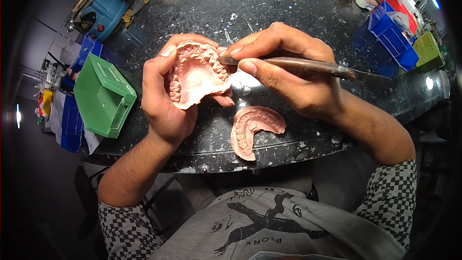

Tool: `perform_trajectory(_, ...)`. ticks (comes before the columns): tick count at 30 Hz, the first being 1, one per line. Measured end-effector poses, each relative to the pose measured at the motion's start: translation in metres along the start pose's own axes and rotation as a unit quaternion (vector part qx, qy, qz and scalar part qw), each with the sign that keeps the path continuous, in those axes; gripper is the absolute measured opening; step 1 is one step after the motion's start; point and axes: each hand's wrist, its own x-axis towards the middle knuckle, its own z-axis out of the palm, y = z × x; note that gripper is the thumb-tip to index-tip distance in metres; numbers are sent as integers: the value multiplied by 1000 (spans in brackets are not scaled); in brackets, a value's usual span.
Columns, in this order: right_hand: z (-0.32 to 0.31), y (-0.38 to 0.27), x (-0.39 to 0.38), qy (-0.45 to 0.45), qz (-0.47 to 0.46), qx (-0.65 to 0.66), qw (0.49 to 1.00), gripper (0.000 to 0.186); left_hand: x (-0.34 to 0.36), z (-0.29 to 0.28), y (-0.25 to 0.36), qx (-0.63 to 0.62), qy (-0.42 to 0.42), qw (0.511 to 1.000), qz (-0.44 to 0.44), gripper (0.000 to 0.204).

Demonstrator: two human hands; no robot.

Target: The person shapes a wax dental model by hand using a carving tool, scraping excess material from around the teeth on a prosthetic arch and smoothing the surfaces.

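Small tooth mold is lying near the table's edge; beyond, we're gripping the bigger mold above the table in our left hand, clasping a knife in our right hand, tip pointing at that mold's right-side teeth; blue machine is sitting back left.

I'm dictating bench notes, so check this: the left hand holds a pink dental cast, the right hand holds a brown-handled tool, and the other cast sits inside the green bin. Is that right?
Not quite: the head view shows the other cast lying on the black table, not in the green bin. The rest is right.
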Motion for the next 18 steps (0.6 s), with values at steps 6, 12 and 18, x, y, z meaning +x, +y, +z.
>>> perform_trajectory(6,0,4,3,-4,-1,37,999,15,2,7,4,-33,23,999,-8,54)
perform_trajectory(12,-5,-7,4,-41,-16,12,999,11,3,17,6,-13,80,997,-2,58)
perform_trajectory(18,-4,-9,5,-35,-12,-5,999,11,2,17,5,-9,79,997,2,58)
